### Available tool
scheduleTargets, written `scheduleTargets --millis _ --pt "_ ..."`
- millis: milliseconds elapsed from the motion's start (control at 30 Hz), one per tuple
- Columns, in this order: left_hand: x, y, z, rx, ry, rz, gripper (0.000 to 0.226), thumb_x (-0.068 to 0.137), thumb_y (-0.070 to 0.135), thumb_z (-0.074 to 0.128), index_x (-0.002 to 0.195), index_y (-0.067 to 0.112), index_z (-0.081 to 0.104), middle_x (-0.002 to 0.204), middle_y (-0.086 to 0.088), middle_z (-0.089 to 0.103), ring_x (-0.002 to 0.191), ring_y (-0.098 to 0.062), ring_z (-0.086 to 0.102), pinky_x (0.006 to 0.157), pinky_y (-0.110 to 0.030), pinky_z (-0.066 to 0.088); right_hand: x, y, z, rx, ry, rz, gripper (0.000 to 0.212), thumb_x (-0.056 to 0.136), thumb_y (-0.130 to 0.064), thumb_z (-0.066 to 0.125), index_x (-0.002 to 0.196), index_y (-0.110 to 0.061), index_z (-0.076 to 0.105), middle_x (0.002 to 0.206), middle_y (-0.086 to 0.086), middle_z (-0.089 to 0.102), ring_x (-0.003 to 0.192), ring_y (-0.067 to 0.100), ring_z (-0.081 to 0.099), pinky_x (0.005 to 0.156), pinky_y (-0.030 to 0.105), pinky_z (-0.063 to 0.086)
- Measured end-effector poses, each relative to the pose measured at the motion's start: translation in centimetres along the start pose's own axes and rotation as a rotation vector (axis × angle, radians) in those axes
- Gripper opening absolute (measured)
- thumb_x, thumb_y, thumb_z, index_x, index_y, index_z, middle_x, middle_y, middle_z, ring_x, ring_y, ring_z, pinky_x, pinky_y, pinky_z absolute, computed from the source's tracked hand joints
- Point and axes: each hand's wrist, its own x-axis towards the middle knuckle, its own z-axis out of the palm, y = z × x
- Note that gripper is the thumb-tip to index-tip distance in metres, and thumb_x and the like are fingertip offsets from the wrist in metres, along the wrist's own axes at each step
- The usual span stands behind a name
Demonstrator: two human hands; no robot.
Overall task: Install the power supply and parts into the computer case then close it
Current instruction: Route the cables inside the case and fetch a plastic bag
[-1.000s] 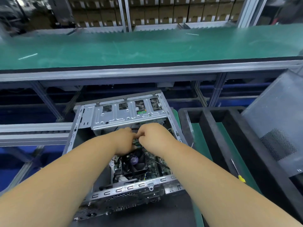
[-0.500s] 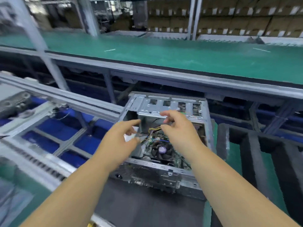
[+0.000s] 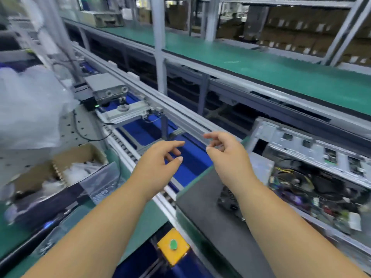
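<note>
Over at 3 o'clock from our hands sits the case (image 3: 313, 169), lying open side up on a dark mat (image 3: 210, 199), with the board, fan and a tangle of wires showing inside, all a bit blurry. Its drive cage (image 3: 313, 145) runs along the far edge. We can't pick out a power supply for sure.

Both our hands hang in the air at the middle of the view, over the blue gap of the conveyor (image 3: 190, 159), not touching anything. Our left hand (image 3: 158, 161) has its fingers loosely spread and relaxed, holding nothing. Our right hand (image 3: 226, 155) is just beside it, fingers lightly curled, also holding nothing as far as we can see.

Down at 8 o'clock there's a cardboard box (image 3: 80, 155) with white bits in it and a clear plastic bag (image 3: 102, 181) leaning against it. At 10 o'clock, a big heap of plastic wrap (image 3: 30, 105). At 6 o'clock, a yellow box with a green button (image 3: 173, 244). Across 12 to 2 o'clock runs the long green bench (image 3: 261, 69), with cartons on shelves behind it.
</note>
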Motion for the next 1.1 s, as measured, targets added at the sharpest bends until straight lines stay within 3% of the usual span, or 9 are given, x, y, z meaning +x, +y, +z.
scheduleTargets --millis 167,233,367,533,633,733,900,1000,1100 --pt "-1.8 -6.2 -9.3 0.044 0.115 -0.084 0.034 0.088 0.009 0.063 0.117 0.026 0.067 0.095 0.010 0.060 0.074 -0.005 0.055 0.076 -0.015 0.043 1.2 -2.7 10.5 -0.050 -0.162 -0.012 0.030 0.089 -0.016 0.052 0.100 -0.041 0.064 0.081 -0.019 0.059 0.053 0.002 0.046 0.050 0.027 0.040" --pt "-2.4 -8.7 -12.5 0.055 0.158 -0.129 0.034 0.087 0.006 0.064 0.116 0.022 0.068 0.094 0.009 0.061 0.071 -0.003 0.053 0.075 -0.015 0.044 1.7 -3.3 14.5 -0.047 -0.213 -0.016 0.027 0.089 -0.017 0.053 0.098 -0.040 0.066 0.080 -0.014 0.058 0.050 0.001 0.046 0.052 0.026 0.036" --pt "-3.4 -13.9 -18.2 0.083 0.240 -0.211 0.033 0.086 0.003 0.065 0.113 0.020 0.070 0.094 0.004 0.064 0.069 0.004 0.051 0.068 -0.001 0.037 2.7 -4.0 22.1 -0.077 -0.273 -0.011 0.025 0.090 -0.015 0.055 0.094 -0.037 0.069 0.075 -0.014 0.058 0.053 -0.002 0.049 0.053 0.019 0.036" --pt "-4.5 -20.1 -23.5 0.055 0.294 -0.369 0.033 0.087 0.009 0.063 0.114 0.028 0.069 0.094 0.008 0.063 0.070 -0.004 0.053 0.073 -0.017 0.043 4.1 -3.8 30.2 -0.144 -0.333 0.011 0.021 0.087 -0.017 0.059 0.089 -0.035 0.070 0.082 -0.012 0.065 0.070 0.003 0.058 0.062 0.026 0.046" --pt "-4.8 -22.9 -25.6 0.023 0.322 -0.443 0.032 0.088 0.010 0.062 0.111 0.032 0.069 0.091 0.010 0.064 0.075 -0.010 0.055 0.071 -0.020 0.044 4.9 -3.5 34.0 -0.153 -0.369 0.024 0.019 0.087 -0.018 0.059 0.091 -0.032 0.071 0.078 -0.015 0.063 0.064 0.000 0.054 0.056 0.019 0.037" --pt "-5.1 -24.9 -26.7 0.025 0.325 -0.488 0.030 0.090 0.012 0.061 0.110 0.032 0.069 0.088 0.011 0.064 0.076 -0.009 0.056 0.064 -0.008 0.040 5.9 -3.0 36.9 -0.184 -0.408 0.040 0.019 0.088 -0.017 0.059 0.094 -0.029 0.072 0.086 -0.015 0.066 0.077 0.002 0.059 0.064 0.020 0.041" --pt "-5.2 -27.2 -27.5 0.022 0.311 -0.549 0.030 0.091 0.015 0.060 0.109 0.037 0.068 0.093 0.012 0.064 0.079 -0.004 0.056 0.062 -0.004 0.038 7.5 -1.8 41.0 -0.321 -0.491 0.041 0.021 0.088 -0.017 0.055 0.098 -0.026 0.071 0.088 -0.012 0.066 0.076 0.007 0.060 0.065 0.024 0.048" --pt "-4.9 -28.1 -28.0 0.019 0.309 -0.570 0.029 0.091 0.015 0.061 0.107 0.038 0.069 0.093 0.013 0.064 0.079 -0.003 0.057 0.071 -0.012 0.042 8.2 -0.8 43.8 -0.484 -0.601 0.004 0.023 0.089 -0.014 0.053 0.101 -0.023 0.070 0.089 -0.003 0.067 0.068 0.009 0.056 0.055 0.022 0.040" --pt "-4.8 -29.2 -28.7 0.018 0.317 -0.562 0.029 0.089 0.013 0.061 0.107 0.033 0.071 0.091 0.013 0.065 0.077 -0.002 0.055 0.070 -0.007 0.041 8.8 0.2 46.8 -0.690 -0.729 -0.051 0.022 0.089 -0.016 0.056 0.103 -0.024 0.072 0.102 0.001 0.070 0.091 0.021 0.063 0.073 0.028 0.050"
